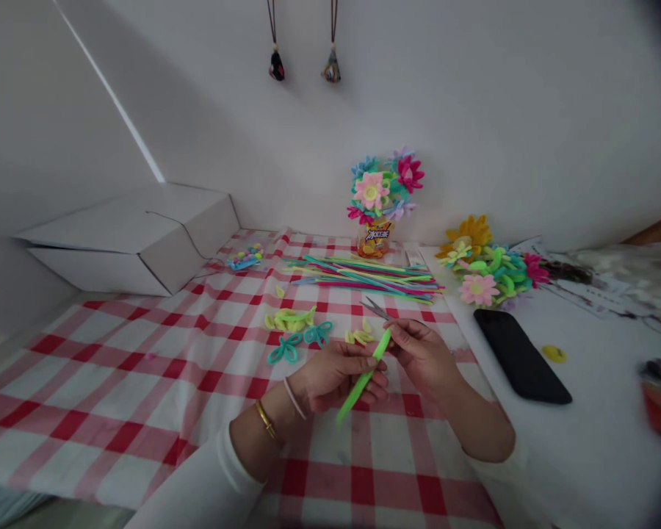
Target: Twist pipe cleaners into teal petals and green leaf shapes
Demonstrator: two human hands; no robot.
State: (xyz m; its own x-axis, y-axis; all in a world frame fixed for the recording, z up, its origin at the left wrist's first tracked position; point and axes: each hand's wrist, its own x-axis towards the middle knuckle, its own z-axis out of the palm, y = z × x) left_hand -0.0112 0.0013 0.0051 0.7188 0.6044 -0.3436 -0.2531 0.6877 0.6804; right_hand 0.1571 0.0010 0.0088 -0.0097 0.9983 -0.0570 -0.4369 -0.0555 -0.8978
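My left hand (338,375) is closed around a bright green pipe cleaner (358,386), pinching it near its middle. My right hand (421,353) grips the same pipe cleaner at its upper end, fingers curled. Small scissors (375,308) lie on the red-and-white checked cloth (143,367) just beyond my right hand. Teal looped pieces (300,342) and yellow-green bent pieces (289,319) rest on the cloth ahead of my left hand. More small yellow pieces (360,334) lie beside the scissors.
A bundle of coloured pipe cleaners (363,278) lies further back. A jar holding pipe-cleaner flowers (383,198) stands by the wall, with loose flowers (488,268) to its right. A black phone (521,356) lies right of my hands; a white box (137,235) sits at back left.
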